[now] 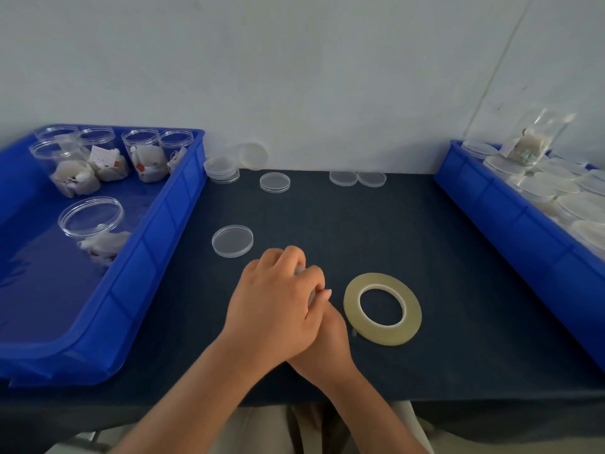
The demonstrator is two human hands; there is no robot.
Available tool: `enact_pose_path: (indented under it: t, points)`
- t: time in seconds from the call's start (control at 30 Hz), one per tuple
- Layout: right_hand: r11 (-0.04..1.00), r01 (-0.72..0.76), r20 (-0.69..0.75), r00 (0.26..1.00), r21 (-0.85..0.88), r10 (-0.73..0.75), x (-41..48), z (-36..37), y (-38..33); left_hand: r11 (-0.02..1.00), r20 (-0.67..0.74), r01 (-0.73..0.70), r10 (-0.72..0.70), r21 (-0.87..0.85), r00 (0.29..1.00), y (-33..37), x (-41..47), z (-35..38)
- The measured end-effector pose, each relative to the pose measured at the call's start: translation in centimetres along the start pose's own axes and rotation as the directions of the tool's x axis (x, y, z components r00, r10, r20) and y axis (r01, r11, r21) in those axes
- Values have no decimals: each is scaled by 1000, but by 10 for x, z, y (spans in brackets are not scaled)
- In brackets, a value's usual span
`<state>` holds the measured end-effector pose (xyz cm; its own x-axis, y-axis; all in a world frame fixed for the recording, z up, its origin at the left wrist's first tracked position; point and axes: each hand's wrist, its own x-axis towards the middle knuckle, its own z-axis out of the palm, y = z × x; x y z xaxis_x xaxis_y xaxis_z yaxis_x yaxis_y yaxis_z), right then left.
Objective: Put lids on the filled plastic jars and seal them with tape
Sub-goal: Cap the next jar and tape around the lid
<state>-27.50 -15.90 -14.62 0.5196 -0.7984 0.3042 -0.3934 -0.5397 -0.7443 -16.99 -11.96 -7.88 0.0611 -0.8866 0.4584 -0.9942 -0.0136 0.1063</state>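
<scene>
Toward the surface's (327, 224) front edge, left hand (278, 299) clasps a mostly hidden clear item (300, 269); right hand's (329, 342) grip cannot be told; jars (145, 155) in blue bin (183, 198) lack lids.

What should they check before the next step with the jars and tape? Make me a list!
1. Tape roll lies flat, close by: ok.
2. Loose lid on the table: ok.
3. Filled open jars wait in the left bin: ok.
4. Left hand curls round a clear object, right hand partly beneath: ok.
5. Whether that object is a lidded jar: cannot tell.
</scene>
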Motion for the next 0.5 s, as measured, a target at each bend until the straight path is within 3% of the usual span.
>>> enact_pose_path:
  t: [0.1, 0.2, 0.37, 0.5]
  points:
    - [999, 37, 4, 999, -31, -37, 0, 1, -2, 995, -7, -82, 81, -56, 997, -11, -1, -2]
    - [998, 27, 28, 999, 55, -28, 1, 1, -3, 991, 36, -43, 48, -124, 998, -14, 0, -7]
    - [975, -40, 21, 999, 221, 37, -4, 1, -4, 961, 25, 273, -272, -49, 962, 10, -10, -7]
    - [993, -46, -3, 999, 112, 47, -6, 4, -6, 891, 85, 454, -453, 8, 887, 16, -9, -3]
